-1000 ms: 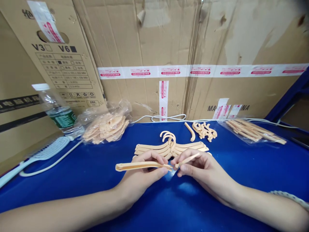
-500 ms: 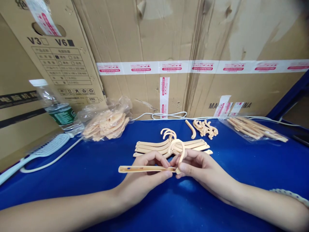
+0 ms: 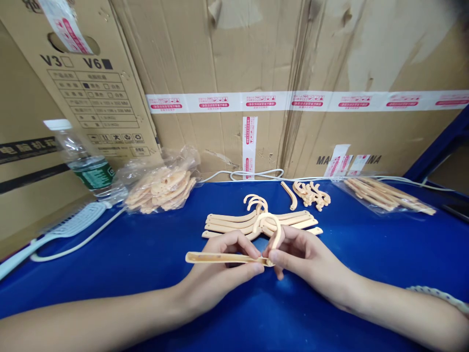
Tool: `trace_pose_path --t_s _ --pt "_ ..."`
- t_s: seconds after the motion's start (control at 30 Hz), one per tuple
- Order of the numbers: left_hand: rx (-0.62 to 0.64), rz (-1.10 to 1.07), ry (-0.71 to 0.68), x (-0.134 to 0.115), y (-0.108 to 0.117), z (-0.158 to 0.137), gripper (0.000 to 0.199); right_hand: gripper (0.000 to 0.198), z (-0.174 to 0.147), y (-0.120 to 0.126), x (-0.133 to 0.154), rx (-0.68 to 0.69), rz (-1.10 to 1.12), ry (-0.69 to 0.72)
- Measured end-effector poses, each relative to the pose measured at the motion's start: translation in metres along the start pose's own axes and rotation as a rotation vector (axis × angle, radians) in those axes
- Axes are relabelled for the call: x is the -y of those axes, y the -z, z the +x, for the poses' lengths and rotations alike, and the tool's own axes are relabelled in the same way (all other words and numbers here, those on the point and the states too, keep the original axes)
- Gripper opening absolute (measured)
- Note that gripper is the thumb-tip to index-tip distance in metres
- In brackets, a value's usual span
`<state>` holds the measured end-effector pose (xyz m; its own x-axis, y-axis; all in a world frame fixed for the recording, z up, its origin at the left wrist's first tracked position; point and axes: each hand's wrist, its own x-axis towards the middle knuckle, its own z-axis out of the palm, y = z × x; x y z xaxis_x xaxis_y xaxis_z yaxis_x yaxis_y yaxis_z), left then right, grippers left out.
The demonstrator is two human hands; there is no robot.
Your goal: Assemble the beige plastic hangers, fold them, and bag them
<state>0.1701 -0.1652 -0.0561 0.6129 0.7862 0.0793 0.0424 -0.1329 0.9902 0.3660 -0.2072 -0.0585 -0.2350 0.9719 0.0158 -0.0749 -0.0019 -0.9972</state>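
Between the fingers of my left hand (image 3: 223, 264) is a beige plastic hanger arm (image 3: 212, 257), its hollow side facing me. My right hand (image 3: 302, 249) pinches a curved hanger hook (image 3: 277, 230) of the same colour, standing upright. The hook's base meets the right end of the arm; my fingertips partly cover the joint, so I cannot tell how firmly they fit. Just beyond my hands, several hangers (image 3: 229, 226) with hooks lie stacked on the blue table.
A loose arm (image 3: 289, 196) and a pile of hooks (image 3: 311, 195) lie behind the hangers. Bagged arms (image 3: 388, 194) are at right, bagged beige pieces (image 3: 161, 190) at left. A bottle (image 3: 91, 168), a hairbrush (image 3: 80, 222) and a white cable (image 3: 252, 175) border cardboard boxes (image 3: 220, 58).
The hanger arm has shifted slightly right and turned a little, its right end dipping. The hook's base now sits against the arm's end, and a right fingertip shows below the joint.
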Motion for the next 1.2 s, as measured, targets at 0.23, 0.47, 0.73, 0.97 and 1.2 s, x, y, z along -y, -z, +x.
trace_pose_path --t_s 0.23,0.47,0.73,0.97,1.2 --pt "-0.012 -0.007 0.038 0.0034 -0.0004 0.0036 0.018 0.035 -0.0006 -0.0008 -0.0019 -0.002 -0.031 0.020" --pt "-0.026 0.051 0.085 0.0042 -0.0028 0.0006 0.021 0.035 -0.0008 -0.0018 -0.0019 -0.009 -0.038 0.023" --pt "-0.030 0.142 0.068 0.0014 -0.0020 0.0008 0.023 0.036 0.0008 -0.0043 -0.0002 -0.007 0.018 0.033" --pt "-0.035 -0.025 0.089 0.0005 -0.0042 0.0025 0.023 0.033 -0.0013 -0.0060 -0.0003 -0.011 0.015 0.044" --pt "-0.118 -0.141 0.112 -0.0035 -0.0065 0.0037 0.024 0.032 -0.0006 -0.0070 0.0020 -0.020 -0.018 0.110"
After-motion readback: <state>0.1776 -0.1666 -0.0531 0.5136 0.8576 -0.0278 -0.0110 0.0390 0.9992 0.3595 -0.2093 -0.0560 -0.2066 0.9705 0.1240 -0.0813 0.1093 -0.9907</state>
